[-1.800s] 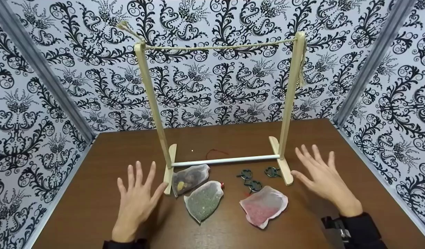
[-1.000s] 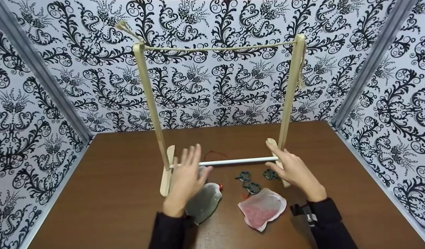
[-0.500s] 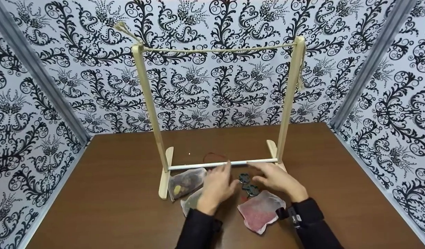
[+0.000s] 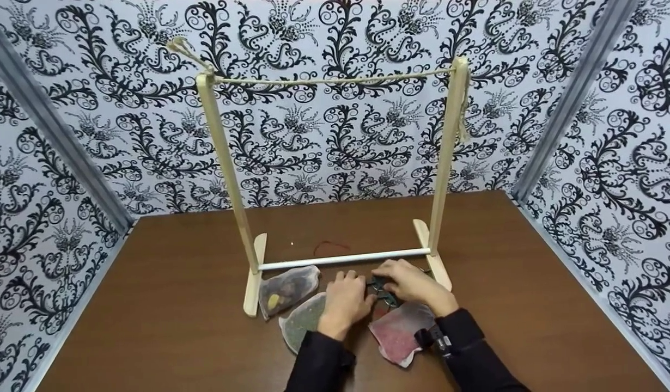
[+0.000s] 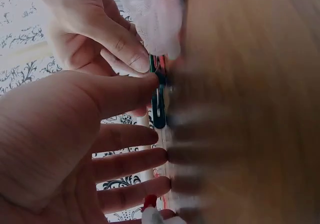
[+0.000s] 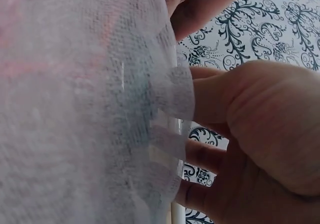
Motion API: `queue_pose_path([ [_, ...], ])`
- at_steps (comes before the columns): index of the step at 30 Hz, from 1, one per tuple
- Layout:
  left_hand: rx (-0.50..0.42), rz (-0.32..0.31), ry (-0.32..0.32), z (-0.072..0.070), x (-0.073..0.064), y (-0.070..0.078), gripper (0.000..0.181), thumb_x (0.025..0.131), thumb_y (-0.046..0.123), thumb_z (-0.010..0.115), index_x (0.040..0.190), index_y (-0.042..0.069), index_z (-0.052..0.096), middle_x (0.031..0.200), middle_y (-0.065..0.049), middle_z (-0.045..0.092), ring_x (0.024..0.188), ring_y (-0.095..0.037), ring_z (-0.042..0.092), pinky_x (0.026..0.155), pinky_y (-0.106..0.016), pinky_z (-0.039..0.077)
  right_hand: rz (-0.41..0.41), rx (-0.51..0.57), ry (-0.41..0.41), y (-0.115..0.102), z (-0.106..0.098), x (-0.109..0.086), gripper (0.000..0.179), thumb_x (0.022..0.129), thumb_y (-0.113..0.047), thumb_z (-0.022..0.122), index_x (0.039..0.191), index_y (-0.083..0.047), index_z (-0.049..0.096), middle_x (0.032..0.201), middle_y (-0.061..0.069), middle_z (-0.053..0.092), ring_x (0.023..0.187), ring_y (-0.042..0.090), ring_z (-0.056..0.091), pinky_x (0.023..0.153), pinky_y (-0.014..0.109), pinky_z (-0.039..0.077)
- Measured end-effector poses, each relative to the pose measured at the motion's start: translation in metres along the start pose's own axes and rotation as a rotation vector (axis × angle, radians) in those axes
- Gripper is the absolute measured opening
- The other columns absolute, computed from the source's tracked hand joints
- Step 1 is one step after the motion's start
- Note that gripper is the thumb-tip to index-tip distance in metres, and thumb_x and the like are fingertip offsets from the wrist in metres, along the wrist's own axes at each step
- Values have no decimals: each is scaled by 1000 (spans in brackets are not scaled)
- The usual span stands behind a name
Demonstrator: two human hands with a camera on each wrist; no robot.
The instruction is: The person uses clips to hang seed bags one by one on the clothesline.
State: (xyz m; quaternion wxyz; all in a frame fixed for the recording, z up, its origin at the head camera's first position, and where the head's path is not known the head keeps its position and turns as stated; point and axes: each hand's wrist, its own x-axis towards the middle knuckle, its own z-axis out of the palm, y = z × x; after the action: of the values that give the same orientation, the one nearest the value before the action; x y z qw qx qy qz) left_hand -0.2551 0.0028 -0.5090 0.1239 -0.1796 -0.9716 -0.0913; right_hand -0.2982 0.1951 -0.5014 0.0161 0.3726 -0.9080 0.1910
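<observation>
Two dark green clips (image 4: pixel 388 299) lie on a brown counter (image 4: pixel 150 326) between a person's left hand (image 4: pixel 345 299) and right hand (image 4: pixel 411 282), both clips partly covered by fingers; something small beyond the right hand is too hidden to make out. The left hand's grip is apart, its fingers spread and its thumb touching a clip. The right hand is at the clips from the other side; whether its grip is clamped on one cannot be told, with white mesh veiling the right-wrist view. Three mesh bags surround the pair: a pink-filled bag (image 4: pixel 395 337) near the clips, partly under the right sleeve (image 4: pixel 479 351); a green-filled bag (image 4: pixel 300 322), one side hidden by the left hand and the left sleeve (image 4: pixel 320 362); and a bag of dark lumps (image 4: pixel 294 288) with one yellow piece (image 4: pixel 273 300). Beside them rises one wooden stand (image 4: pixel 224 158), with two posts, two feet, one low white bar (image 4: pixel 343 259) and one rope (image 4: pixel 335 81) across the top. One thin red string (image 4: pixel 332 243) lies behind the bar. Three patterned walls (image 4: pixel 335 158) run out of view.
</observation>
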Motion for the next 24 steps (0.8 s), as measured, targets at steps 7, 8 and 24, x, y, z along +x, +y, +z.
queue_pose_path([
  [7, -17, -7, -23, -3, 1, -5, 31, 87, 37, 78, 103, 10, 75, 107, -8, 67, 102, -30, 62, 77, -48, 54, 112, 15, -4, -7, 0, 4, 37, 94, -2, 69, 130, 5, 65, 109, 14, 63, 100, 30, 58, 87, 45, 50],
  [8, -20, -8, -30, -3, 2, -5, 32, 87, 37, 78, 104, 10, 75, 107, -8, 67, 102, -30, 62, 78, -49, 54, 122, 16, -6, -7, 0, 4, 38, 94, -4, 70, 130, 5, 65, 107, 13, 62, 98, 30, 58, 85, 44, 49],
  [24, -51, -19, -69, -1, 1, -4, 43, 85, 35, 81, 115, 7, 70, 112, -11, 68, 106, -32, 63, 82, -52, 53, 167, 65, -47, -12, -1, -6, 34, 96, -11, 70, 127, 3, 65, 103, 9, 59, 93, 21, 55, 84, 41, 49],
])
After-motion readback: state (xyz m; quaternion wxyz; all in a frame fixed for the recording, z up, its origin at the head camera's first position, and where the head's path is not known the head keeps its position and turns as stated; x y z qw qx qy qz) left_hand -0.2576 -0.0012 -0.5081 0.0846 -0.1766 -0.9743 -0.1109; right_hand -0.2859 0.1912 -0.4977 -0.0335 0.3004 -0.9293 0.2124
